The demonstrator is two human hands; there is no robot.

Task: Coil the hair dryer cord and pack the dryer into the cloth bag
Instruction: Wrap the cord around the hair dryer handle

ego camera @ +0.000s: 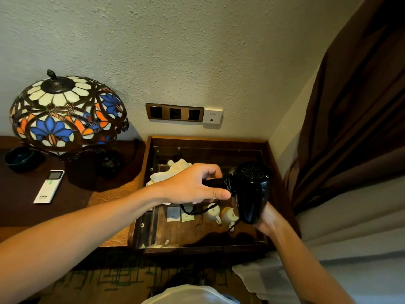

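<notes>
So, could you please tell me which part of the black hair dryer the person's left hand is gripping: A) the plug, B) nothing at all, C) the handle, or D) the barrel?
C: the left hand is wrapped around the handle of the hair dryer, while the right hand supports the barrel from underneath, over the glass-topped cabinet.

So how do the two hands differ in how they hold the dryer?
The left hand wraps its grip around the hair dryer's handle from above, knuckles up and fully visible; the right hand cups the barrel's lower end from beneath, mostly hidden behind it. The left arm reaches across from the left; the right comes up from below. Both are shut on the dryer, above the glass-topped tray table.
</notes>
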